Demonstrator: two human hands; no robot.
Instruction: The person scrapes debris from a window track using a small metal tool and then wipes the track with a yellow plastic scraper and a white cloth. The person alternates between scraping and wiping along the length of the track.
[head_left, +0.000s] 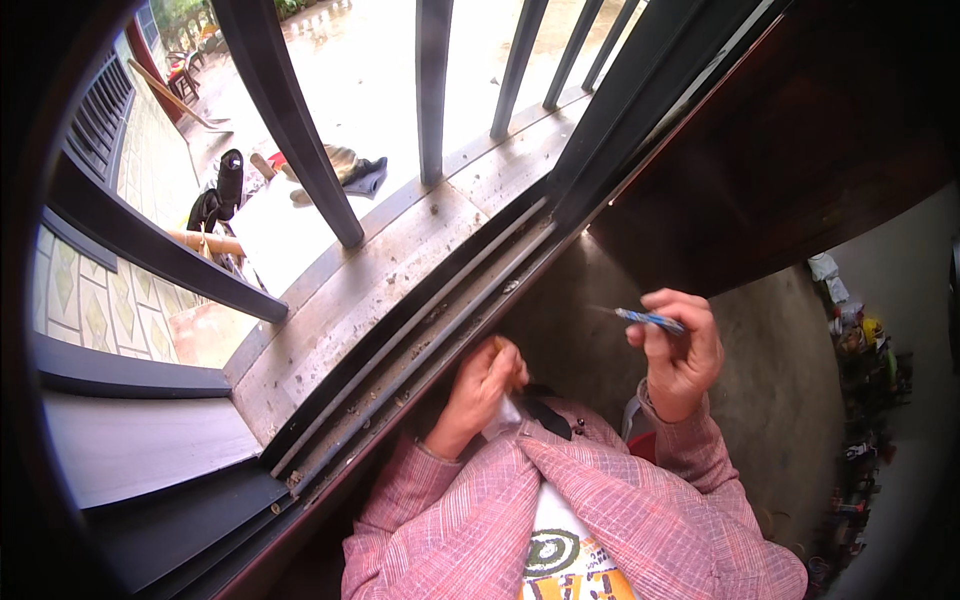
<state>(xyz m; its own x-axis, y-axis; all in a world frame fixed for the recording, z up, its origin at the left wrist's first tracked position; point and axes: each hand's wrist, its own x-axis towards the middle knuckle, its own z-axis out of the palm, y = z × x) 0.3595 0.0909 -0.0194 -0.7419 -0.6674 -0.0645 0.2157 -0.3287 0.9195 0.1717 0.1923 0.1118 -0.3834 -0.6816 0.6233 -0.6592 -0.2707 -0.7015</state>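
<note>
In my right hand is a slim tool with a blue patterned handle. Its thin metal tip points left, towards the window; the exact kind of tool is unclear. My left hand is curled up close to the window track, thumb against the fingers. From under that fist comes a piece of thin white material, partly hidden by the hand and the jacket. A dark item lies beside it at my lap, mostly covered. The two hands are apart, both in front of my pink checked jacket.
A dirty sliding-window track and a sill with dark bars run along my left. A dark reddish panel rises ahead on the right. Assorted items line the far right wall. Outside lie gloves and black boots.
</note>
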